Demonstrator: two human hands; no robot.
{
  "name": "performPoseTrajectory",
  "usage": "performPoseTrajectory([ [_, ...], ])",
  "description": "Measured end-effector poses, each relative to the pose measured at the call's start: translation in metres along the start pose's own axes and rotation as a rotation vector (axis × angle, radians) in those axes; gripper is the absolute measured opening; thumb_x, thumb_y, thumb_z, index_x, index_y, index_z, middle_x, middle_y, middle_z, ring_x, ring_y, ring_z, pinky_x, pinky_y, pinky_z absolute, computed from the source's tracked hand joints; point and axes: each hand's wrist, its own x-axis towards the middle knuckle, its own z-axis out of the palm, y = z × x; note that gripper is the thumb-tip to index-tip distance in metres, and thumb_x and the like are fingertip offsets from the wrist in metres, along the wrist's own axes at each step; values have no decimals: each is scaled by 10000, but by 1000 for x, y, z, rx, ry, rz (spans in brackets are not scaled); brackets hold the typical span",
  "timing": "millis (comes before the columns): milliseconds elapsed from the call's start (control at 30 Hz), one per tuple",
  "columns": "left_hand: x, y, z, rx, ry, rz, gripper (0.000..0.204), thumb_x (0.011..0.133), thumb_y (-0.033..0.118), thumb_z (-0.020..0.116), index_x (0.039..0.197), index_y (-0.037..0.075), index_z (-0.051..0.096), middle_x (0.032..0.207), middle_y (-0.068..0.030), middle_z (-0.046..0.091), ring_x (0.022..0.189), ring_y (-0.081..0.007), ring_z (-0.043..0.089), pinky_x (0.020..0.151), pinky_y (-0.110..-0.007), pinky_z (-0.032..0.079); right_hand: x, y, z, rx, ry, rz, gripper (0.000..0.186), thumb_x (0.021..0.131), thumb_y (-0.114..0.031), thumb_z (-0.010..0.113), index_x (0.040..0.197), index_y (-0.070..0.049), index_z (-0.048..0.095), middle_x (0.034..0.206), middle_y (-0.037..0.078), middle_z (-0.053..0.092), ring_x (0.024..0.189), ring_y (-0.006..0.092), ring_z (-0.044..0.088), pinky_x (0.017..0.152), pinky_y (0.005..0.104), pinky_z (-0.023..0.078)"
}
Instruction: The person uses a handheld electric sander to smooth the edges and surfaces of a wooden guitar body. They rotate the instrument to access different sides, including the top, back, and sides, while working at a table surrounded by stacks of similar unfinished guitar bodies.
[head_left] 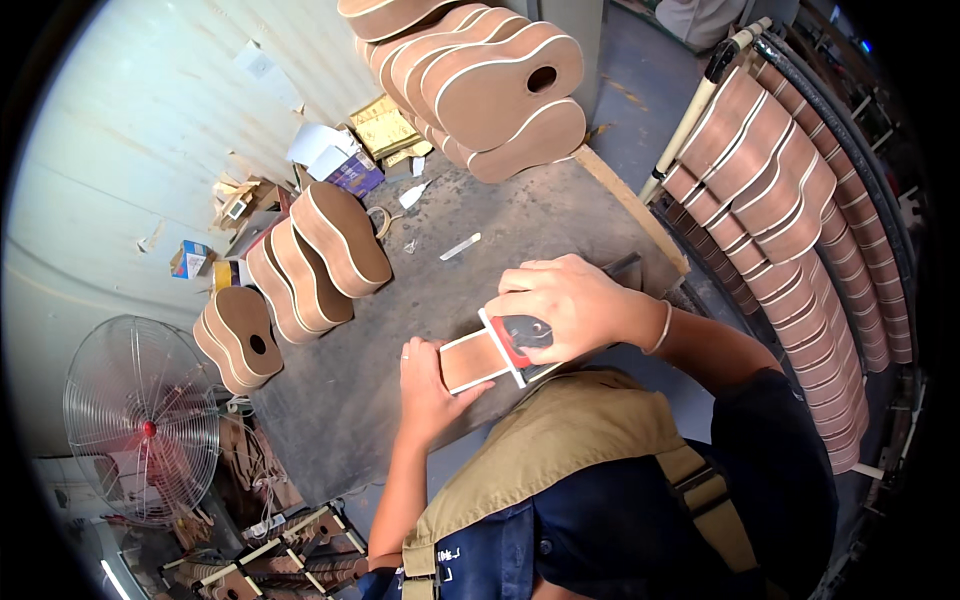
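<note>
Left hand (425, 385) grips near end of small wooden piece (478, 359). Right hand (565, 305) closed over its black-and-red far end (522, 337), above grey worktop (500, 230). Guitar bodies (320, 250) stacked nearby.

I see a small flat rectangular wooden block with pale edge binding (474, 360), one end dark with a red stripe, lying tilted just above the counter's near edge, held between both hands.
</note>
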Motion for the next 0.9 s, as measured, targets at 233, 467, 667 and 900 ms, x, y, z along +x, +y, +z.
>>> performPoseTrajectory([
  [233, -17, -36, -2, -124, 22, -84, 849, 620, 475, 1075, 1166, 5, 625, 1068, -170, 553, 1021, -401, 573, 883, -505, 490, -6, 27, -5, -23, 50, 16, 453, 771, -292, 869, 1192, -156, 771, 1072, 56, 730, 960, 324, 729, 779, 444, 600],
  [467, -29, -57, -1, -226, 36, -163, 874, 596, 457, 1096, 1157, 6, 603, 1101, -152, 556, 1040, -368, 581, 915, -480, 499, -1, 5, 7, 66, 63, 10, 386, 801, -275, 861, 1152, -151, 762, 1016, 31, 718, 937, 301, 734, 768, 438, 596],
  [667, -68, -89, 2, -333, 80, -298, 899, 584, 431, 1107, 1166, 3, 573, 1122, -142, 523, 1062, -353, 567, 935, -469, 500, -40, 19, 18, 186, 206, 164, 480, 725, -121, 888, 1191, -99, 778, 1063, 67, 761, 963, 316, 753, 862, 400, 625],
  [900, -10, -19, -6, -73, 21, -125, 855, 600, 417, 1088, 1153, 19, 572, 1098, -171, 530, 1030, -401, 544, 910, -501, 486, 10, -21, 12, -24, 1, -31, 420, 827, -342, 857, 1177, -153, 723, 1023, 46, 672, 937, 297, 719, 727, 448, 579],
])
